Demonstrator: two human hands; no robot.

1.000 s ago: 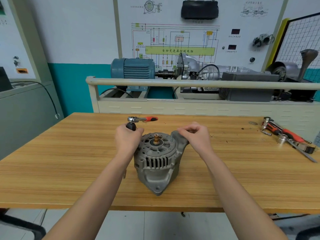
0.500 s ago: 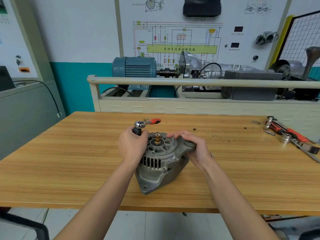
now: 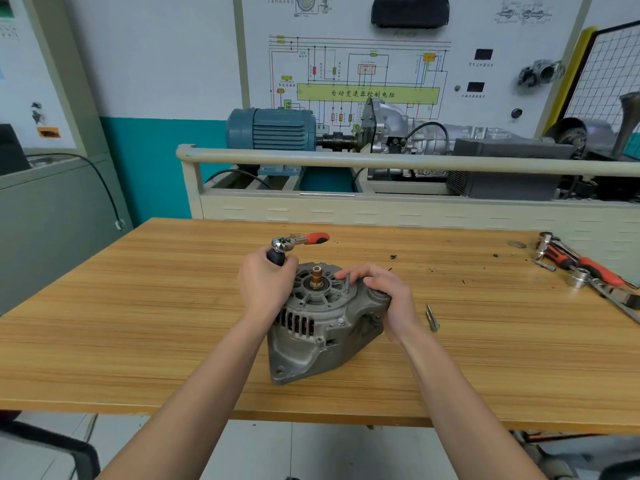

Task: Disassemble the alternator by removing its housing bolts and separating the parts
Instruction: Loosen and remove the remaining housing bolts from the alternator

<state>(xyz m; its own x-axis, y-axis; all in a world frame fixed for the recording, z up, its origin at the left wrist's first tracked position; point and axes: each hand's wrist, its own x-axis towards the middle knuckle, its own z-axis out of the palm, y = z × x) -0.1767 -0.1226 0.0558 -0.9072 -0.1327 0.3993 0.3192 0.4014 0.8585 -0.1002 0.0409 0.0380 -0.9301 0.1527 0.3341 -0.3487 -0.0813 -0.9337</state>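
Observation:
The grey alternator [image 3: 320,332] stands on the wooden table [image 3: 138,323], its brass-tipped shaft [image 3: 316,277] pointing up. A long housing bolt [image 3: 347,284] sticks up out of its top face. My left hand [image 3: 265,284] grips a black tool shaft [image 3: 276,257] at the alternator's left rim; a ratchet with an orange handle [image 3: 299,240] sits on top of that shaft. My right hand [image 3: 384,299] holds the alternator's right mounting ear, fingers curled over it beside the raised bolt. One removed bolt [image 3: 432,317] lies on the table right of my right hand.
Several orange-handled tools and sockets [image 3: 585,268] lie at the table's far right. A beige training bench [image 3: 381,199] with a blue motor [image 3: 272,129] stands behind the table. Small dark crumbs dot the wood near the back.
My right hand slid from the top of the mounting ear down around its right side. The alternator turned a little, its lower lug swinging left. A loose bolt now shows on the table.

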